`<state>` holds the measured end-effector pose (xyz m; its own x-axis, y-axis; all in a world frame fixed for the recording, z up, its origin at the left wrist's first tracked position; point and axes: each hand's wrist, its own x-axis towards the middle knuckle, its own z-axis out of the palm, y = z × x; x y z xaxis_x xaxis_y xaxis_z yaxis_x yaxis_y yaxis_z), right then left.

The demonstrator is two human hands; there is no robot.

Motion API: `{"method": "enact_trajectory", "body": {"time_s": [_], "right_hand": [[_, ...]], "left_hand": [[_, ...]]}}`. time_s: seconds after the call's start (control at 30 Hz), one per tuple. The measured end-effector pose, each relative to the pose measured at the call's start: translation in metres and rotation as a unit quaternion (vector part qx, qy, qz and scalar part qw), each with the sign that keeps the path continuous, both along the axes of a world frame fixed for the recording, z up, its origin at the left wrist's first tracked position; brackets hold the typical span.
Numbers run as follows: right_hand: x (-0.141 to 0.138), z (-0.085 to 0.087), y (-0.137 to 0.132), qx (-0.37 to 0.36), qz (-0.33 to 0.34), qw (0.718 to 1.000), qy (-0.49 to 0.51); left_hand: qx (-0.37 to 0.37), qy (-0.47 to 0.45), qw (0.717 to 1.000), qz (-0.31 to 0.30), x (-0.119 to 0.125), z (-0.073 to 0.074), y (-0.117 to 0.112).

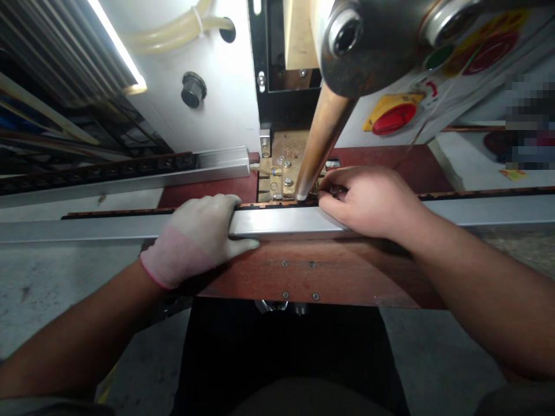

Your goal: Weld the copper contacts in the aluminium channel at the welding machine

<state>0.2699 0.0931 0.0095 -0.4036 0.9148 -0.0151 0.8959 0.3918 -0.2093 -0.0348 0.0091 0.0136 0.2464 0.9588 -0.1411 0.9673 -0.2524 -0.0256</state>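
Note:
A long silver metal bar (277,221), with a dark strip edged in copper colour along its far side, lies across the brown work surface (347,263). My left hand (202,234), in a pale glove with a pink cuff, is wrapped over the bar, thumb on the near side. Bare, my right hand (373,199) rests against the bar with thumb and forefinger pinched beside the tip of a copper-coloured electrode rod (323,138). What those fingers hold is hidden. The rod slants down to the strip, in front of a brass block (287,173) with screws.
A dark machine head (368,52) with large bolts hangs above. Behind it are a red rotary switch (394,118) and a black knob (193,91) on white panels. Another silver channel (221,163) with a dark strip lies at the back left.

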Motion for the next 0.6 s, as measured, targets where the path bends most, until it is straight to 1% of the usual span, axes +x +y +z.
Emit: {"method": "enact_trajectory", "body": {"time_s": [0.1,0.33,0.6], "right_hand": [[0.0015,0.0004,0.0004,0.013,0.002,1.000,-0.004],[0.0022,-0.0011,0.0026,0.000,-0.001,1.000,0.008],[0.0001,0.0022,0.0011,-0.016,0.004,1.000,0.022]], "left_hand": [[0.005,0.006,1.000,-0.004,-0.0007,-0.0002,-0.0004],[0.013,0.016,1.000,-0.010,-0.0004,-0.0019,-0.0008],[0.004,0.023,1.000,-0.004,0.0044,0.0027,-0.0027]]}}
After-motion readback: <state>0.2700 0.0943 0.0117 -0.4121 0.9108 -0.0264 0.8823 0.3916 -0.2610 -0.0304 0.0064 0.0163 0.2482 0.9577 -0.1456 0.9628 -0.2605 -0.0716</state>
